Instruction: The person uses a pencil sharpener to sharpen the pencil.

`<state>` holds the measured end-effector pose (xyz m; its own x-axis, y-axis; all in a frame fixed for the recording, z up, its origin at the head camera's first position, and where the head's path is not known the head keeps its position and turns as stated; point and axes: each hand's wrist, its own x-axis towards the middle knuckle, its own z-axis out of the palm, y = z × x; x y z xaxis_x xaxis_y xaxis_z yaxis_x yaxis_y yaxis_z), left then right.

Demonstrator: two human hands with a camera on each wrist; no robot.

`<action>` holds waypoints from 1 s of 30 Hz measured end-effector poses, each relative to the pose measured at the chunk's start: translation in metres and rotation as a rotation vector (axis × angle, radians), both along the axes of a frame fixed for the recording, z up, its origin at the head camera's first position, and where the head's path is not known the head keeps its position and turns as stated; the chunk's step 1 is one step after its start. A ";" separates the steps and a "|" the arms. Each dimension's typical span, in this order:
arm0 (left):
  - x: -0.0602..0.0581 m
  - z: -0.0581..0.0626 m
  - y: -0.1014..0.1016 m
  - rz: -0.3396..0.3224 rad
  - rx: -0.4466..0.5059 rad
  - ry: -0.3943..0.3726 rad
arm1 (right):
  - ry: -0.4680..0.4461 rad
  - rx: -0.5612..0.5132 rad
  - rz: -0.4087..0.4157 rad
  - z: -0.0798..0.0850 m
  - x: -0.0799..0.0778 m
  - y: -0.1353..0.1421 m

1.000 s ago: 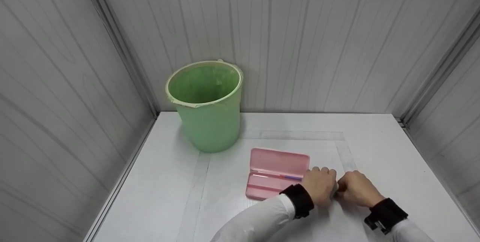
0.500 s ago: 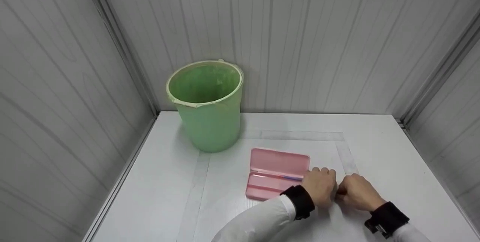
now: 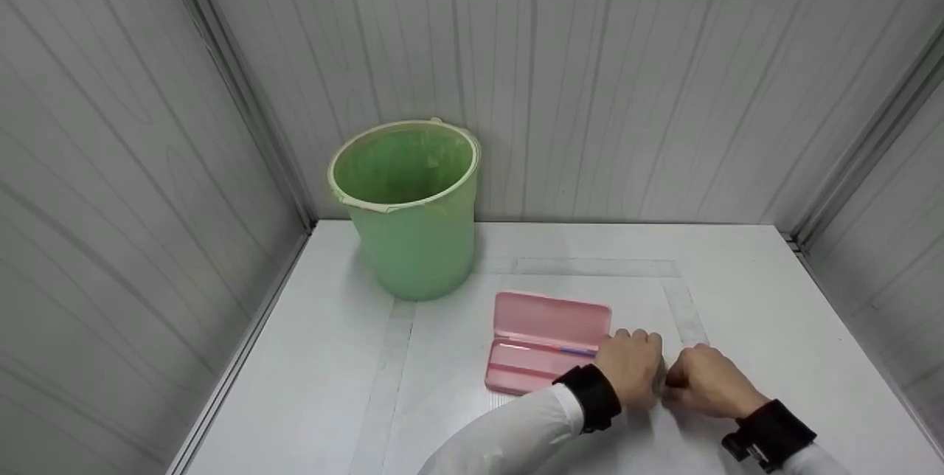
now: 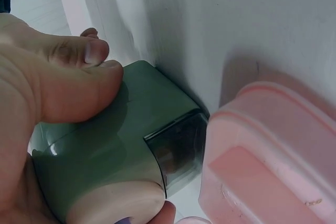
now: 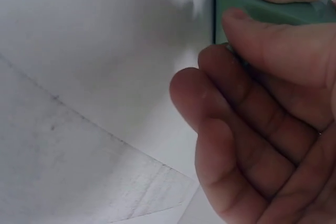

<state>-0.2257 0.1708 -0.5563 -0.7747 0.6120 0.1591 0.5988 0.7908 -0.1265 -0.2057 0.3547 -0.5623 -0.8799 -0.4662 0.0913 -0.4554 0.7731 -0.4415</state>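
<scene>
A green pencil sharpener with a dark see-through bin sits in the grip of my left hand, thumb across its top. Its round beige face shows something purple at the lower edge. My right hand is close beside it, fingers curled, thumb and forefinger pinching at the sharpener's edge; the exact part between them is hidden. Left of the hands, an unlatched pink pencil case lies with its lid back. A slim blue-and-red pencil or pen rests inside, partly covered by the left hand.
A tall pale-green bucket stands at the back left of the white table. Strips of clear tape mark a rectangle on the tabletop. Grey panel walls enclose the back and both sides.
My right hand has shifted slightly down and toward the right. The left hand keeps its grip in nearly the same spot; pencil case and bucket have not moved.
</scene>
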 end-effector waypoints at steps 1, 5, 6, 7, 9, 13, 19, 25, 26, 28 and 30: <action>0.000 0.000 0.000 -0.001 -0.002 0.002 | 0.002 0.000 0.009 0.001 0.001 0.000; 0.000 0.000 0.000 0.005 -0.005 0.009 | 0.013 -0.003 0.043 0.006 0.004 0.001; 0.001 0.000 0.001 0.008 -0.005 0.010 | 0.016 -0.004 0.050 0.007 0.004 0.001; 0.001 0.000 0.001 0.011 -0.006 0.010 | 0.018 -0.004 0.055 0.008 0.005 0.001; 0.001 0.000 0.001 0.012 -0.004 0.003 | 0.023 0.002 0.063 0.011 0.006 0.001; 0.001 0.001 0.001 0.008 -0.010 -0.016 | 0.019 0.014 0.063 0.017 0.009 0.001; -0.003 0.001 0.000 0.004 -0.043 0.004 | 0.001 0.009 0.041 0.030 0.010 0.000; -0.004 0.000 0.000 -0.010 -0.042 0.017 | 0.017 0.016 0.058 0.038 0.011 0.002; -0.003 -0.001 0.001 -0.011 -0.040 0.009 | 0.030 0.014 0.063 0.039 0.011 0.003; -0.003 -0.001 0.001 -0.012 -0.042 -0.002 | 0.072 0.009 0.075 0.042 0.011 0.005; -0.002 -0.001 0.002 -0.008 -0.042 -0.005 | 0.125 0.012 0.082 0.045 0.009 0.006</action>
<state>-0.2282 0.1724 -0.5568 -0.7702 0.6246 0.1292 0.6061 0.7798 -0.1568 -0.1965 0.3604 -0.5171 -0.8209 -0.5377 0.1923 -0.5682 0.7358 -0.3685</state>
